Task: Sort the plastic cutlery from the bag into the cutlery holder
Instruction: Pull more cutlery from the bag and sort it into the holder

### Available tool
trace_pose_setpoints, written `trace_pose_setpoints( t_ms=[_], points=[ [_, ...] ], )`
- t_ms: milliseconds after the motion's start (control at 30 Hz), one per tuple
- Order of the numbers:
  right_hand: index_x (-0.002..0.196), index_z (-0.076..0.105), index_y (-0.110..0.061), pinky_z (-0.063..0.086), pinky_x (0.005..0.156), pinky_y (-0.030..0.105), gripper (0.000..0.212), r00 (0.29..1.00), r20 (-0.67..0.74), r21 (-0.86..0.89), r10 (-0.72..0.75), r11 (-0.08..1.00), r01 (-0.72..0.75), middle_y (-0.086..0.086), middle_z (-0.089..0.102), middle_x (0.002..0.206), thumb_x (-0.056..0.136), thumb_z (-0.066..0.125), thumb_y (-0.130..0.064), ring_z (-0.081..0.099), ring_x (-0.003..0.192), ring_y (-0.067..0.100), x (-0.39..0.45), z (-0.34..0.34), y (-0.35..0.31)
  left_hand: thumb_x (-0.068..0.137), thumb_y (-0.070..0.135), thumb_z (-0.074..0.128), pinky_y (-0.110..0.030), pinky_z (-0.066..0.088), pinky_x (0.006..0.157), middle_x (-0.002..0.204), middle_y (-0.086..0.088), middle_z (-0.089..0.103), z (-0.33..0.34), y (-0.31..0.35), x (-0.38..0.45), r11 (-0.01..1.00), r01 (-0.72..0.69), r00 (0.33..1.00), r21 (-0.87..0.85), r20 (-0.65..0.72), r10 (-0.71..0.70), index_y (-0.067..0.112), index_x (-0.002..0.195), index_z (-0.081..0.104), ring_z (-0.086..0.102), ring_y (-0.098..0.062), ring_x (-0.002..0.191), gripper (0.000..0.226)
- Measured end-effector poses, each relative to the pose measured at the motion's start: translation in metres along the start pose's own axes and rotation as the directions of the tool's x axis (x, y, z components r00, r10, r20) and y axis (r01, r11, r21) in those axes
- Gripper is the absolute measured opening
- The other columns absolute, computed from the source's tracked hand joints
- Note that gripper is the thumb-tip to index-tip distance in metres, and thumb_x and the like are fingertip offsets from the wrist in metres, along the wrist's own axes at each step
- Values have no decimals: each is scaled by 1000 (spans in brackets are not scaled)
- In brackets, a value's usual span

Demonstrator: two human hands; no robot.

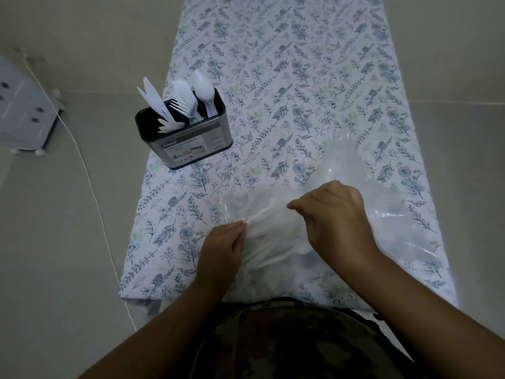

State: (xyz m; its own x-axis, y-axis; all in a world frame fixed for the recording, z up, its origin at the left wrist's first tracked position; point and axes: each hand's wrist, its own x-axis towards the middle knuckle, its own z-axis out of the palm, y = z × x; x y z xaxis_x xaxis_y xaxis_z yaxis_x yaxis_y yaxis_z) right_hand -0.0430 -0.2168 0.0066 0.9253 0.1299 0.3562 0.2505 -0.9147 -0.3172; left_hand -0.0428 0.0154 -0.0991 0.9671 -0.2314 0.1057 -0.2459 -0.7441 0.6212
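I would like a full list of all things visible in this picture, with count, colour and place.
cutlery holder: one, black and silver, far left on the cloth
knives: a few, white, holder's left slot
forks: several, white, middle slot
spoons: a few, white, right slot
bag: one, clear, near right, white cutlery inside
cloth: one, white with blue leaves, covering the table
cord: one, white, on the floor at left
left hand: pinching the bag
right hand: gripping the bag
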Motion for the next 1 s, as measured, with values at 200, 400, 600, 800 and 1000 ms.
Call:
trace_pose_setpoints(
  t_ms=[200, 400, 600, 800, 1000],
  points=[
    [94, 82, -25, 31, 83, 36, 25, 1000, -5, -16, 6, 1000, -6, -9, 76, 85, 80, 79, -4, 65, 87, 27, 10, -16, -11, 98, 27, 52, -17, 38, 95, 107, -7, 74, -1, 5, 0, 999, -13, 999, -29, -38, 12, 6, 113, 73, 62, -16, 99, 33],
    [94, 81, -28, 28, 85, 36, 21, 998, 38, -20, 40, 999, -39, -12, 75, 84, 84, 79, -10, 61, 89, 26, 12, -18, -10, 99, 27, 52, -21, 40, 93, 104, -6, 73, -2, 2, -2, 999, -10, 999, -43, -43, 8, 8, 112, 72, 63, -19, 96, 31],
    [97, 79, -26, 29, 90, 38, 21, 978, 135, -87, 161, 985, -151, -8, 74, 89, 84, 76, -10, 58, 101, 28, 11, -12, 13, 98, 22, 57, -31, 48, 86, 94, -4, 72, 1, 3, 2, 998, -22, 997, -64, -81, 17, 7, 104, 73, 63, -20, 88, 22],
    [117, 75, -26, 38, 100, 45, 32, 932, 284, -110, 225, 973, -202, 4, 71, 121, 87, 68, -29, 61, 115, 32, -14, 17, 29, 94, 17, 65, -37, 48, 79, 87, -3, 69, -3, 19, 16, 992, -65, 991, -106, -127, 52, 7, 93, 73, 60, -19, 82, 13],
    [111, 79, -28, 35, 103, 49, 35, 938, 220, -128, 266, 962, -243, 10, 70, 120, 83, 76, -8, 61, 112, 35, -43, 51, 41, 92, 6, 60, -26, 44, 90, 99, -4, 70, -25, 25, 16, 976, -150, 985, -160, -105, 135, 3, 103, 73, 59, -17, 96, 17]
  ],
)
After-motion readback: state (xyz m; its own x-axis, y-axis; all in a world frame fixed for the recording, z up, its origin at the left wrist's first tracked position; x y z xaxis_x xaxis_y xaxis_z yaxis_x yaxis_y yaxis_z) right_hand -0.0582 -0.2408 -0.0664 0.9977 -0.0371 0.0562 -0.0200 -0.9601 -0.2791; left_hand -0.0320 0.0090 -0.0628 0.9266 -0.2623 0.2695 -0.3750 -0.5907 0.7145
